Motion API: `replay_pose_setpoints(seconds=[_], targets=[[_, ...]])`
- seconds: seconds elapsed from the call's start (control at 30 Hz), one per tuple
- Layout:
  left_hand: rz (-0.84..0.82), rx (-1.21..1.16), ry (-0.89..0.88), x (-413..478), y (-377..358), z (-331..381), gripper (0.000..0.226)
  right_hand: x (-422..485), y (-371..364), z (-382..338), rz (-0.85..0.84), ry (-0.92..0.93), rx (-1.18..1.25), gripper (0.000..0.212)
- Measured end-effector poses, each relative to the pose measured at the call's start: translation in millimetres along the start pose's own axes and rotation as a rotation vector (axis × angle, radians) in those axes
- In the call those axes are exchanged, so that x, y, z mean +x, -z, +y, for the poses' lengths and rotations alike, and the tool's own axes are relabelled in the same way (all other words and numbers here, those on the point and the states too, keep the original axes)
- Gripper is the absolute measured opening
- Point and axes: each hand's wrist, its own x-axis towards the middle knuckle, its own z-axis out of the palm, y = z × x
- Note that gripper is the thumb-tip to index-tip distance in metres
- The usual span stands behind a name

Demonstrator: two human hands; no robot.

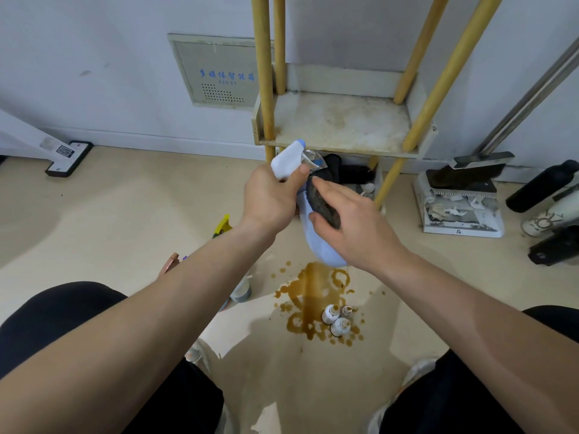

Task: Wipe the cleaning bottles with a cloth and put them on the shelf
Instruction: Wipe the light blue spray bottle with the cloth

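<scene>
white bottle (318, 245), grey cloth (324, 208) between hands (272, 198) (354, 227)

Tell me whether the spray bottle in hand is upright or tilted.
Tilted: the spray bottle slants, head up-left in the left hand, base lower-right, the right hand holding the cloth against it.

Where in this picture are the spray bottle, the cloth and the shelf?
spray bottle (318, 245), head view, lower body.
cloth (322, 205), head view, middle of its dark surface.
shelf (341, 120), head view, bare stained board.
</scene>
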Motion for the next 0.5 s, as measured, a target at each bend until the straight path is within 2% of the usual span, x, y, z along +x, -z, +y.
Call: replay_pose_setpoints(seconds=[0.03,0.13,0.17,0.33,0.5], targets=[[-0.025,0.031,-0.019,-0.5,0.1,1.0,0.057,2.8,1.9,0.9,0.003,-0.012,0.043,0.057],[-0.128,0.053,-0.062,-2.4,2.2,5.3,0.023,11.1,11.8,8.4,0.008,-0.063,0.171,0.050],[-0.161,0.038,-0.058,-2.2,2.9,5.4,0.018,12.3,15.4,11.0,0.003,-0.093,0.229,0.048],[-0.223,-0.085,-0.031,-2.7,9.9,11.3,0.038,12.9,23.5,13.1,-0.048,-0.196,0.551,0.040],[-0.270,-0.130,-0.022,-2.8,13.2,13.1,0.056,12.4,27.7,10.3,-0.054,-0.224,0.652,0.033]])
